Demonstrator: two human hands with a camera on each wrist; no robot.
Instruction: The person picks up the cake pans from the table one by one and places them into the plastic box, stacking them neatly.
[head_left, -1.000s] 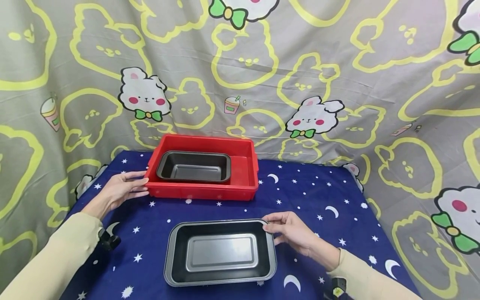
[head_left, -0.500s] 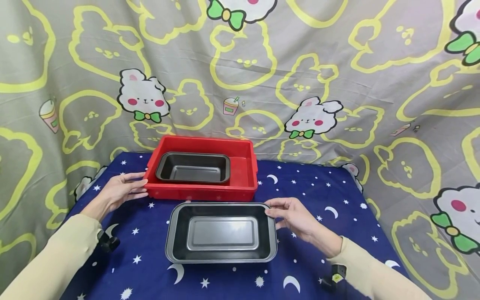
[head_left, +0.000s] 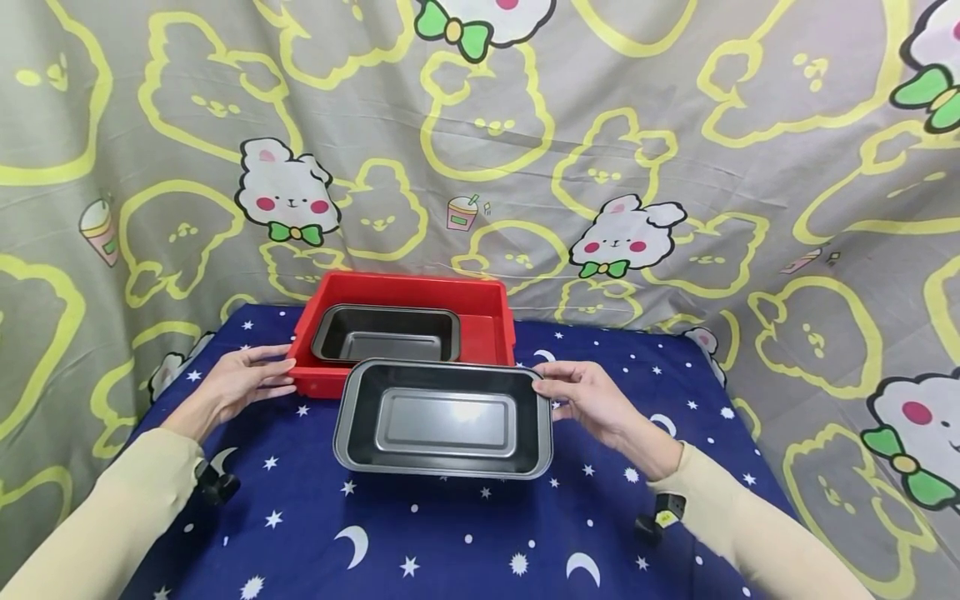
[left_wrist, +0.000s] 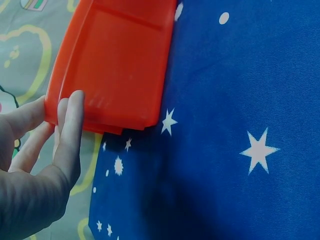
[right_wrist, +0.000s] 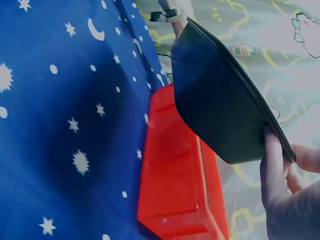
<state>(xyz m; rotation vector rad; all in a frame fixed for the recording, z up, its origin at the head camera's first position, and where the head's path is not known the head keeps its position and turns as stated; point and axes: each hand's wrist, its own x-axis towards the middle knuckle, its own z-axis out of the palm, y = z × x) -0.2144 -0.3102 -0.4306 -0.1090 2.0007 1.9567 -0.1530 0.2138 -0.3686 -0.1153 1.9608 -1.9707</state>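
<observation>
In the head view my right hand [head_left: 592, 408] pinches the far right corner of a dark metal loaf pan [head_left: 446, 421], thumb over its rim. The pan hangs above the cloth, its near side low, and overlaps the front of a red plastic tray [head_left: 483, 333]. From the right wrist view, the underside of the held loaf pan [right_wrist: 215, 95] shows over the tray [right_wrist: 170, 165]. A smaller dark loaf pan [head_left: 390, 329] sits inside the tray, toward its left. My left hand [head_left: 243, 383] touches the tray's left end with fairly straight fingers, at the corner in the left wrist view.
A dark blue cloth [head_left: 420, 533] with white stars and moons covers the table. Right behind the tray hangs a grey curtain [head_left: 517, 208] printed with yellow outlines and white rabbits. Small dark devices are strapped at both wrists.
My right hand has carried the loaf pan away from the near edge and toward the tray, so it now overlaps the tray's front wall. My left hand has stayed at the tray's left end.
</observation>
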